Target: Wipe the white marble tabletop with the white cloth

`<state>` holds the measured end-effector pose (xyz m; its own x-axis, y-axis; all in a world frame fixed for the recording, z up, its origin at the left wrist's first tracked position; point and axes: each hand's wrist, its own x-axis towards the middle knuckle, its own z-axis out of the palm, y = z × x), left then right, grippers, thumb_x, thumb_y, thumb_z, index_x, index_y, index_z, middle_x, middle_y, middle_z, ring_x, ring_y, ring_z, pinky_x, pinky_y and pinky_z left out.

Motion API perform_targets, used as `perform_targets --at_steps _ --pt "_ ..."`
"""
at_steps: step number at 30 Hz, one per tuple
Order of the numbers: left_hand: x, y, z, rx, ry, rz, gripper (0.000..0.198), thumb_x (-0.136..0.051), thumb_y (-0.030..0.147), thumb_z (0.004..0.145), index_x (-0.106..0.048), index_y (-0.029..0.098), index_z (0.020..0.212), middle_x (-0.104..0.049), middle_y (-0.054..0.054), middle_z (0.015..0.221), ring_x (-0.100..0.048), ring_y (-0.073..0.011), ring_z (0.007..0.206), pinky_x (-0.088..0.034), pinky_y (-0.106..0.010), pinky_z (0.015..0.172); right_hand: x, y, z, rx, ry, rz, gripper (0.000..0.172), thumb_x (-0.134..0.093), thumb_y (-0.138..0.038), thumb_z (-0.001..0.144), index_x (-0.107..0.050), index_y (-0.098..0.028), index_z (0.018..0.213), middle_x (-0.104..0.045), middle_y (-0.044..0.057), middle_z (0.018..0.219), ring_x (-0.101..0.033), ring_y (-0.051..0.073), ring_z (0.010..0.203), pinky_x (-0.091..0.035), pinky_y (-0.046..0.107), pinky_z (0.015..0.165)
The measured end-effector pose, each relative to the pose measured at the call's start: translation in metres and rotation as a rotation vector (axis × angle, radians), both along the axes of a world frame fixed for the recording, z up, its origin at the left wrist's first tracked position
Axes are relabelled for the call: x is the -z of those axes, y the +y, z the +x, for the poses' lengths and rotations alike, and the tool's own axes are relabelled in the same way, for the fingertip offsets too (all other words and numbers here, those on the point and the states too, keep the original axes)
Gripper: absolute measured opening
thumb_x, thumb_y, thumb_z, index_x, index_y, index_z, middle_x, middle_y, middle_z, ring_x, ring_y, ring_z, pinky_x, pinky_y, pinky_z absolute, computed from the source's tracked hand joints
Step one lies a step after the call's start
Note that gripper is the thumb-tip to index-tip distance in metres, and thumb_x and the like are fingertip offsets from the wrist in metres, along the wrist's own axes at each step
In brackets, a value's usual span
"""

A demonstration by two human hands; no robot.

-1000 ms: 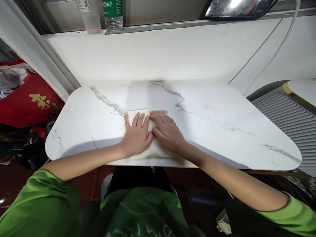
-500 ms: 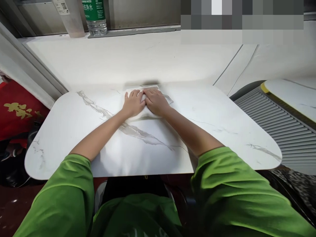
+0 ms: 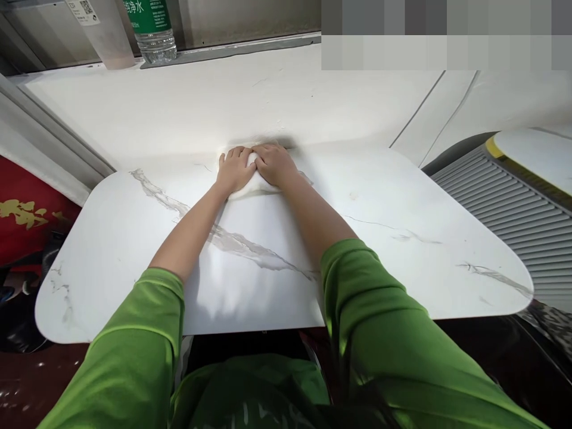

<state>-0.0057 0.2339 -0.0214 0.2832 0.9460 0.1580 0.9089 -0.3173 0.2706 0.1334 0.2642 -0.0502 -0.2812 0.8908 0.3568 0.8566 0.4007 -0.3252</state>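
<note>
A folded white cloth [image 3: 252, 186] lies at the far edge of the white marbled table [image 3: 263, 298], where the table meets the wall. My left hand [image 3: 235, 170] presses on the cloth's left part, its fingers bent over the far side. My right hand [image 3: 276, 164] grips the right part, with its fingers curled over the top. Both thumbs point inward and nearly meet, and a fold of cloth bulges between them. Much of the cloth is hidden under my palms.
On the ledge above the wall stand a clear water bottle [image 3: 156, 47] with a green label and a translucent cup [image 3: 109, 39]. A red bag [image 3: 31, 208] hangs at the left. To the right are a ribbed grey panel [image 3: 500, 208] and another white tabletop [image 3: 540, 152].
Both hands have pushed the cloth slightly farther away, up against the wall, and the cloth has bunched up more. The camera view has shifted a little.
</note>
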Motion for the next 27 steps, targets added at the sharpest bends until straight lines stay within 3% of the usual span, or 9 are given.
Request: perform_targets --at_steps 5,10,20,24,27 --pt "0.002 -0.006 0.001 -0.016 0.01 -0.01 0.049 -0.034 0.033 0.103 -0.047 0.022 0.149 -0.043 -0.009 0.16 -0.034 -0.024 0.151 -0.019 -0.052 0.127 0.005 -0.003 0.001 -0.011 0.048 0.015 0.051 -0.035 -0.016 0.091 -0.064 -0.013 0.133 -0.063 0.015 0.14 -0.054 0.032 0.13 -0.033 0.056 0.116" --pt "0.001 -0.029 0.005 -0.037 0.041 -0.016 0.051 -0.033 0.032 0.104 -0.043 0.019 0.152 -0.04 -0.01 0.162 -0.031 -0.0235 0.152 -0.018 -0.051 0.128 0.004 -0.024 0.004 -0.022 0.028 0.015 0.052 -0.033 -0.017 0.091 -0.061 -0.012 0.135 -0.061 0.014 0.143 -0.052 0.03 0.134 -0.034 0.055 0.116" --pt "-0.002 -0.108 0.019 0.05 0.087 -0.044 0.052 -0.034 0.031 0.105 -0.041 0.015 0.153 -0.036 -0.012 0.165 -0.029 -0.0264 0.154 -0.017 -0.054 0.128 -0.001 -0.124 0.025 -0.002 -0.001 0.014 0.055 -0.031 -0.023 0.092 -0.061 -0.011 0.136 -0.06 0.014 0.144 -0.053 0.031 0.134 -0.034 0.051 0.118" --pt "-0.003 -0.142 0.037 0.077 0.074 -0.074 0.053 -0.035 0.032 0.104 -0.041 0.016 0.154 -0.034 -0.012 0.166 -0.027 -0.0271 0.155 -0.017 -0.056 0.128 -0.004 -0.163 0.045 0.012 -0.037 -0.001 0.058 -0.028 -0.026 0.092 -0.06 -0.009 0.138 -0.059 0.015 0.146 -0.051 0.03 0.138 -0.034 0.049 0.121" --pt "-0.002 -0.174 0.058 0.068 0.063 -0.082 0.057 -0.034 0.031 0.103 -0.039 0.008 0.155 -0.031 -0.018 0.166 -0.023 -0.0328 0.156 -0.016 -0.063 0.127 -0.004 -0.191 0.071 -0.055 -0.068 -0.002 0.058 -0.03 -0.026 0.091 -0.06 -0.014 0.139 -0.059 0.013 0.146 -0.051 0.028 0.139 -0.036 0.049 0.12"
